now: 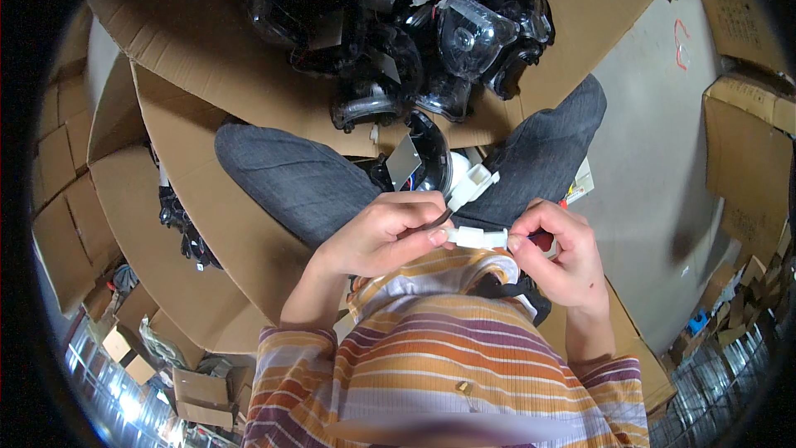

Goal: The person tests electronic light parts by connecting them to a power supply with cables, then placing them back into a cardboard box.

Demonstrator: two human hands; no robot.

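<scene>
- The white plug [478, 237] is in front of the person's tummy, between the two hands. Its long side runs left to right, almost level in the view.
- The left hand [377, 236] pinches its left end with thumb and finger.
- The right hand [565, 255] pinches at its right end, where dark wires [541, 238] show.
- A second white plug [473, 187] sits just above. It is longer than wide and leans, with its far end pointing up and right. Its dark cable [442, 217] goes down to the left hand's fingers.
- Past the plugs, a shiny black part [433, 153] lies between the knees.
- Farther out, many black and clear parts [468, 37] lie piled on brown cardboard [191, 21].
</scene>
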